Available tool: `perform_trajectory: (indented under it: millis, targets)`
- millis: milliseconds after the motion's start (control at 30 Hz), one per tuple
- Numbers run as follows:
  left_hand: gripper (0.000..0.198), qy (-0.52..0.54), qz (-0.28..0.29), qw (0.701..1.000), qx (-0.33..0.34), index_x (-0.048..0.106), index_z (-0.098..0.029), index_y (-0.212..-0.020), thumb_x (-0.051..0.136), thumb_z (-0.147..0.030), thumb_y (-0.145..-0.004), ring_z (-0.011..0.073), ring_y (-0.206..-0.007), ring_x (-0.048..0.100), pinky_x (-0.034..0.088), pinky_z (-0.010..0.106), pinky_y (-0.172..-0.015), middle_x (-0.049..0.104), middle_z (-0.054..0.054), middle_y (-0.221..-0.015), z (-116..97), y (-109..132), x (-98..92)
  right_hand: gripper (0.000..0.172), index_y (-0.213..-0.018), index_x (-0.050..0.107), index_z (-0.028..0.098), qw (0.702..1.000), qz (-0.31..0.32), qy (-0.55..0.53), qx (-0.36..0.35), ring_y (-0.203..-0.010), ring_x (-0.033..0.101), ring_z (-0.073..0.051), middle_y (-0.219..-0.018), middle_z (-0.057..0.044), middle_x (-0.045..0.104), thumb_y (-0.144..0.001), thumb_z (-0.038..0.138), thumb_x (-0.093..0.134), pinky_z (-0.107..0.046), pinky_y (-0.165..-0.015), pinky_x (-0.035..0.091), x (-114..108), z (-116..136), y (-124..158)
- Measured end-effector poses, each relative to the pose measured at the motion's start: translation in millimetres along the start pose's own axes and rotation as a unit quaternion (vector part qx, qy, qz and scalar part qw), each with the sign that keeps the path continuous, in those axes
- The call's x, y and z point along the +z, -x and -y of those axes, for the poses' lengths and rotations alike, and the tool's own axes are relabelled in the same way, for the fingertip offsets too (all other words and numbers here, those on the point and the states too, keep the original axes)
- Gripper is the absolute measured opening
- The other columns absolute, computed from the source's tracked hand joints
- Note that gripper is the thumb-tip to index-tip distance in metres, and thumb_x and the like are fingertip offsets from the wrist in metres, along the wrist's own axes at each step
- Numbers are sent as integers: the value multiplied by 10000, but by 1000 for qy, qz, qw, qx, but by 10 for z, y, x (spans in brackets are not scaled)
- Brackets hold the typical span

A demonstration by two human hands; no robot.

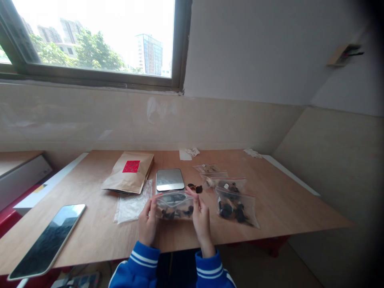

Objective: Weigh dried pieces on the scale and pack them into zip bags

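My left hand (147, 221) and my right hand (200, 218) hold a small clear zip bag (175, 206) between them, fingers pinched on its top edge just above the wooden table (99, 228). Dark dried pieces fill the bag. A small digital scale (169, 179) with a shiny plate sits just behind the bag. Two dark loose pieces (195, 187) lie beside the scale.
Several filled zip bags (235, 204) lie to the right. A brown paper pouch (129, 172) with a red label and flat empty plastic bags (132, 204) lie to the left. A tablet (49, 240) rests at the front left. Crumpled tissues (192, 152) sit by the wall.
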State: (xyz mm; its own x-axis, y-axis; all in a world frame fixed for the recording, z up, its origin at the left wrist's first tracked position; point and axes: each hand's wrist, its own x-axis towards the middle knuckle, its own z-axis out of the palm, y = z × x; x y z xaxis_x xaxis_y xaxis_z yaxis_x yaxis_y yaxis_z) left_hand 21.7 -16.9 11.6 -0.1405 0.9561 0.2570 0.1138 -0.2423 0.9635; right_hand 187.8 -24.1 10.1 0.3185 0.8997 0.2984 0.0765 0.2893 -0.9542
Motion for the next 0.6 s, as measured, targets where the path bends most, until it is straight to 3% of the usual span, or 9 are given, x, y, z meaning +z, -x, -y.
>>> perform_trajectory:
  millis: [200,367,600]
  targets:
    - [341,0,-18,1000,-17,677,-195,-954,530,-471,-820,210,-941,625,489,316,-857,688,82,-992,70,-65,-82,570,-1088,679,152,998,-19,-37,51,-1014,639,-246,-1067,-126,696,-872,600,402,-349,-898,472,-102,-140,-28]
    - [394,25,-43,998,-41,643,-164,-1005,599,-481,-775,172,-786,637,510,291,-742,685,55,-868,136,-72,-75,549,-1059,675,147,996,18,-76,49,-948,661,-249,-1005,-126,711,-838,606,469,-368,-879,485,-125,-179,-34]
    - [408,28,-47,998,-44,663,-160,-991,597,-497,-770,199,-865,643,507,301,-776,696,74,-941,206,-99,-124,422,-928,701,136,999,-9,-30,42,-927,657,-256,-949,-117,720,-787,519,594,-363,-832,507,-251,-152,-27]
